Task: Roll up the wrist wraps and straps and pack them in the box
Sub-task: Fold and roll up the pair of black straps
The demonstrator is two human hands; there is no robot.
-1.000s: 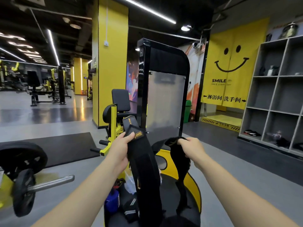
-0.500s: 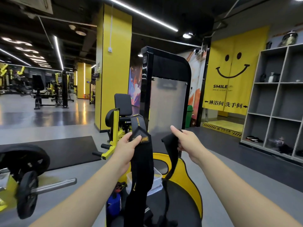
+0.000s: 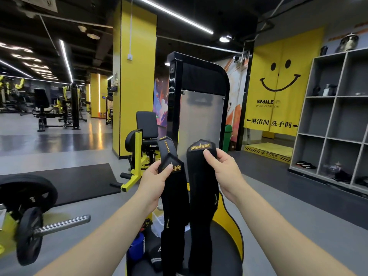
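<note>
At far left we see a barbell [image 3: 39,226] with black weight plates, lying low over the grey gym floor [image 3: 89,200], and behind it a black floor mat [image 3: 79,180]. Moving right, a yellow pillar [image 3: 135,76] rises behind a yellow-framed exercise machine with a black pad [image 3: 146,122]. In the middle our left hand [image 3: 157,174] is raised, thumb and fingers pinching the top end of a black wrist wrap [image 3: 173,196] near its yellow label; a narrower tab sticks up above the hand, and the rest of the wrap hangs straight down. Just beside it, our right hand [image 3: 223,166] pinches the labelled top of a second black wrist wrap [image 3: 201,196], which also hangs down, close to the first. Below the wraps is a round black seat with a yellow edge [image 3: 229,216], carrying a clear plastic box [image 3: 157,220], a blue item [image 3: 137,246] and other dark rolled gear. Behind stands a tall black machine shield [image 3: 199,96]. Further right hangs a yellow smiley-face curtain [image 3: 278,80], then grey cubby shelves [image 3: 334,116].
</note>
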